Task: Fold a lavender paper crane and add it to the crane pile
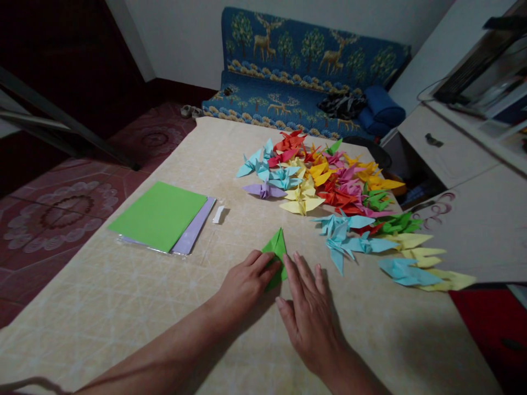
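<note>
A small piece of green origami paper (276, 245), folded into a narrow diamond, lies on the table with its point facing away from me. My left hand (249, 277) comes in from the left, fingers bent and closed over the paper's left side, hiding part of it. On the other side, my right hand (309, 312) lies with fingers stretched out and apart, the index fingertip touching the paper's right edge. Beyond both hands, folded paper cranes in many colours spread across the table, among them a purple crane (264, 190) and a light blue crane (340, 244).
Green square sheets (160, 214) rest over purple sheets (193, 227) and a clear plastic wrapper at left. A small white piece (218, 214) lies beside them. The patterned tablecloth (123, 318) covers the table. Behind stand a blue sofa (284, 66) and, at right, a white cabinet (481, 219).
</note>
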A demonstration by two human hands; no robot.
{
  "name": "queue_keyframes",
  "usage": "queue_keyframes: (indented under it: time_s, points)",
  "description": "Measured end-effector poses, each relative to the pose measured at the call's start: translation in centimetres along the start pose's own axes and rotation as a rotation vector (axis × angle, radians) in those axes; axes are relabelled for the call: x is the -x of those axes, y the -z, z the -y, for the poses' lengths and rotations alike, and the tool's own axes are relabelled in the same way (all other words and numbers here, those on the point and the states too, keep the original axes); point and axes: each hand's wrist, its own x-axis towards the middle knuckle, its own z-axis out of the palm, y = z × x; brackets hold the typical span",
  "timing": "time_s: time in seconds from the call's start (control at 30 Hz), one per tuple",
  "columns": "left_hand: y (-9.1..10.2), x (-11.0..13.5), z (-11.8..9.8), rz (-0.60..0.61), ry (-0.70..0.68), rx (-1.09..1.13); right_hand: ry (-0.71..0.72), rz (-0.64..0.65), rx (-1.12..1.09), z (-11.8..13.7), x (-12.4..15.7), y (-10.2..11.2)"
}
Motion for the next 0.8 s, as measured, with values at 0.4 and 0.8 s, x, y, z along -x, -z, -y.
queue_keyframes:
  time_s: [0.4, 0.8]
  points:
    - [0.14, 0.10, -0.29, 0.051, -0.056, -0.076, -0.037, 0.019, 0.030, 0.10, -0.15, -0.33]
    - [0.28, -0.15, -0.46, 0.024, -0.039, -0.046, -0.047, 0.046, 0.026, 0.20, -0.60, -0.42]
